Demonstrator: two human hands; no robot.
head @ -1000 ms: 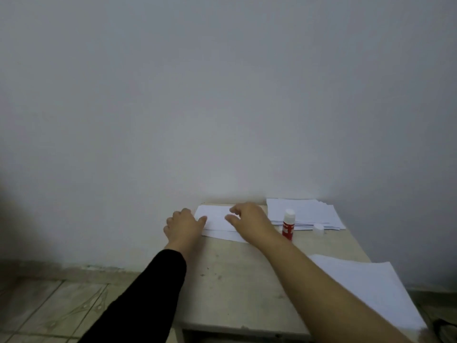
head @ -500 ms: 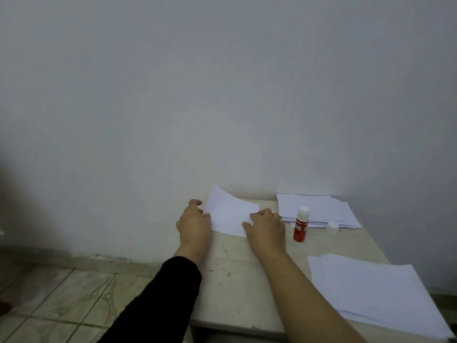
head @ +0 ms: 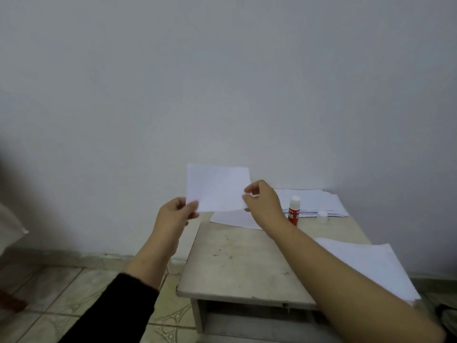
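A small white folded paper [head: 217,186] is held up in the air in front of the wall, above the left back corner of the small table [head: 242,263]. My left hand [head: 175,216] pinches its lower left corner. My right hand [head: 262,204] pinches its right edge. Under the held paper another white sheet [head: 235,219] lies flat on the table.
A red glue stick [head: 294,210] stands upright just right of my right hand, with its loose white cap [head: 322,216] beside it. A stack of folded papers [head: 314,201] lies at the back right. Flat white sheets [head: 366,263] cover the right front. Tiled floor [head: 61,293] lies on the left.
Both hands took the paper from the pile at the back of the table and lifted it up off the surface. The camera view shifted left.
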